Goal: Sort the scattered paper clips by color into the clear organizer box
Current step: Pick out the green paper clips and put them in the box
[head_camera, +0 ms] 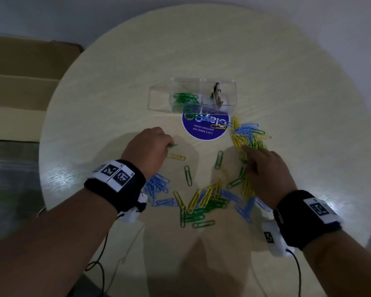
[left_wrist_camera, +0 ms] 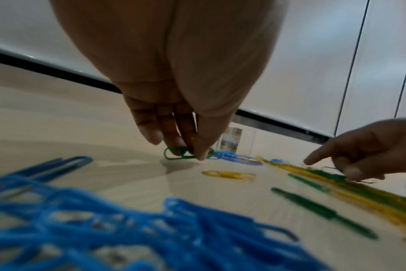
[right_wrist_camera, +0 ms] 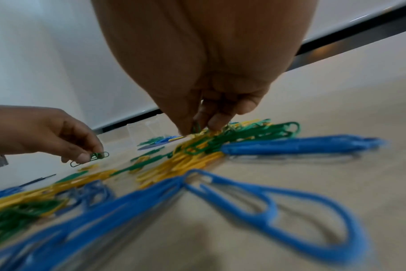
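Head: clear plastic two-compartment organizer box (head_camera: 159, 97) mid round pale worktop (head_camera: 116, 82), green clips inside left compartment. Left wrist: left hand (left_wrist_camera: 174, 102) pinching green wire paper clip (left_wrist_camera: 176, 154). Right wrist: right hand (right_wrist_camera: 211, 88) fingers (right_wrist_camera: 216, 122) nipping green clip amid mixed pile.

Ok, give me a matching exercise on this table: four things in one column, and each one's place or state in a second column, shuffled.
Things:
1. left hand
2. right hand
3. organizer box
4. round blue sticker

Places or states:
A. holds green clips in one compartment
B. lies flat on the table, just in front of the box
C. pinches green paper clips just above the tabletop
D. fingers dig into the mixed yellow and green pile

Pairs: 1-C, 2-D, 3-A, 4-B
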`<move>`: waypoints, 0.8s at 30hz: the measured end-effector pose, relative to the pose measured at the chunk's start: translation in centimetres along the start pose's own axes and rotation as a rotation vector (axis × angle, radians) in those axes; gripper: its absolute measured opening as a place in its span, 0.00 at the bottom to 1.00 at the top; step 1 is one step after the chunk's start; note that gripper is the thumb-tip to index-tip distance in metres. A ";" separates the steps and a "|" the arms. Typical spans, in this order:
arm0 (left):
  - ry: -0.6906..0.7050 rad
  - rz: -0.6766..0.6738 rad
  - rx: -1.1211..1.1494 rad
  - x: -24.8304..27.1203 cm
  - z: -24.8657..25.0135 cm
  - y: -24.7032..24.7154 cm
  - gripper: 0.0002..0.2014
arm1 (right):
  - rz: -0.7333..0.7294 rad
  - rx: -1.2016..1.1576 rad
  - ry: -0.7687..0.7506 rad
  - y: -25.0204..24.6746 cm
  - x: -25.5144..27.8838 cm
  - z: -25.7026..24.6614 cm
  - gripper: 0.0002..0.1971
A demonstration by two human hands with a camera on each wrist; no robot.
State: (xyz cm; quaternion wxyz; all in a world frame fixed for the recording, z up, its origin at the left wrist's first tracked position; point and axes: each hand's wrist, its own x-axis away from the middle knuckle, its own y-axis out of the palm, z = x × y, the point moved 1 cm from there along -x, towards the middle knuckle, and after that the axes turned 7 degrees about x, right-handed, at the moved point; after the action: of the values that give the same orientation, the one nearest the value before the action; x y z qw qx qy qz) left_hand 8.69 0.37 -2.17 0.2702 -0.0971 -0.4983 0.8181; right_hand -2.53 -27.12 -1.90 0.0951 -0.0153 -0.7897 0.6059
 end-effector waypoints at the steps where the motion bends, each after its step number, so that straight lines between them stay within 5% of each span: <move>1: 0.030 0.002 0.012 0.3 0.5 -0.1 0.11 | 0.013 -0.034 -0.007 -0.4 -0.1 -0.1 0.21; 5: 0.304 -0.086 -0.023 2.7 2.9 1.3 0.09 | -0.017 -0.019 -0.254 -1.2 -1.6 -1.7 0.12; 8: 0.373 -0.154 -0.105 3.9 2.9 3.0 0.18 | -0.149 0.146 -0.441 -0.7 -3.4 -2.6 0.14; 14: 0.257 -0.113 -0.121 4.5 2.6 2.5 0.15 | -0.336 0.192 -0.343 -1.0 -5.2 -3.1 0.11; 24: 0.158 -0.195 -0.207 4.4 4.0 2.1 0.13 | -0.353 0.111 -0.273 -1.4 -4.6 -3.5 0.02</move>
State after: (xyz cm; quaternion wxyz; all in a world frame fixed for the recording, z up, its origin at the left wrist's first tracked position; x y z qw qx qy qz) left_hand 2.54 -1.06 -1.57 0.3755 -0.1397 -0.5640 0.7221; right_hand 2.75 -24.79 -0.32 0.0927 0.2103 -0.7512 0.6188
